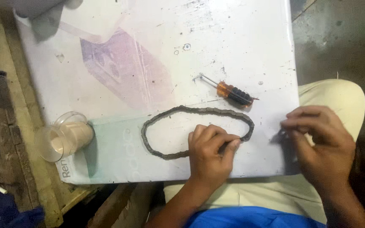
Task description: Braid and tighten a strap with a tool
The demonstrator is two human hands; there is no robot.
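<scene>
Left hand (210, 147) pinched on chain (165, 118), right hand (317, 141) at 3 o'clock, fingers together on something small, screwdriver (233, 93) at 12, cup (66, 137) at 9

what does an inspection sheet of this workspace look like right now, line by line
surface: white printed board laid flat as a worktop, scuffed and smudged with dark marks
job's things: dark chain lying in a closed oval loop on the board
clutter: orange-handled screwdriver above the chain; clear plastic cup lying tilted at the board's left edge
hands: left hand pinching the chain's lower run; right hand at the board's right edge, fingertips pinched, what they hold too small to tell
cables: nothing seen
surroundings: worn wooden bench on the left, grey floor top right, person's beige trousers under the board
</scene>
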